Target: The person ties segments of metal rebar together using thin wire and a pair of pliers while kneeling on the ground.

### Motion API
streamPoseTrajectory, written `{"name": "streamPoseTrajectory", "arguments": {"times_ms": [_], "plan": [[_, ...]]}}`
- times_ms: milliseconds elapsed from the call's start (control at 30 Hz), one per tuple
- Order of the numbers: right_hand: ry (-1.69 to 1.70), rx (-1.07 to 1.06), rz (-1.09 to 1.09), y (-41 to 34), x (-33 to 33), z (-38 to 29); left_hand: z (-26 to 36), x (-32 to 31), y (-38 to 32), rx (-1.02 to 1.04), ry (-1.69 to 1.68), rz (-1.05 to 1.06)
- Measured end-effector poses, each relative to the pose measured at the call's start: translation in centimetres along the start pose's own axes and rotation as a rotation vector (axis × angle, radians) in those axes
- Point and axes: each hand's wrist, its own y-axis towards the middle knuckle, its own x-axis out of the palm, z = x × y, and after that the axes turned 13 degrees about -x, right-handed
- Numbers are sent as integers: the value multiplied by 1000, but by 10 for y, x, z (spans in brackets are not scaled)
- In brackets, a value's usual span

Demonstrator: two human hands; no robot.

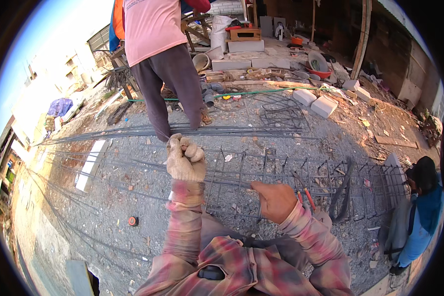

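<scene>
My left hand [186, 158], in a cream knit work glove, is raised with its fingers curled in. A thin wire seems to run leftward from its fingertips. My bare right hand [275, 201] is closed at a lengthwise steel bar of a rebar cage [240, 174]; its palm hides part of the bar. The cage, with square stirrups, lies across the ground before me. Red-handled pincers [306, 194] rest on the cage just right of that hand. Farther right, a looped bundle of dark tie wire [343, 192] is draped over the bars.
A person in a pink shirt [153, 33] stands ahead, beside long rebar [222, 130]. Another person [420, 214] crouches at the cage's right end. White blocks [92, 164] lie about. A tape measure [133, 221] lies left. A wooden post [362, 37] stands far right.
</scene>
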Motion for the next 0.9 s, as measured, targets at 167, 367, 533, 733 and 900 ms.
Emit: {"name": "streamPoseTrajectory", "arguments": {"times_ms": [167, 367, 533, 733, 900], "plan": [[196, 2, 112, -32, 36, -13, 0, -3, 15, 17, -184, -122], [203, 207, 8, -78, 17, -31, -2, -5, 29, 169, -49, 110], [291, 337, 51, -118, -19, -31, -26, -6, 28, 121, 76, 72], [105, 414, 165, -177, -19, -24, -35, -11, 38, 114, 197, 106], [-32, 554, 176, -208, -36, -26, -51, -31, 53, 78, 169, 181]]}}
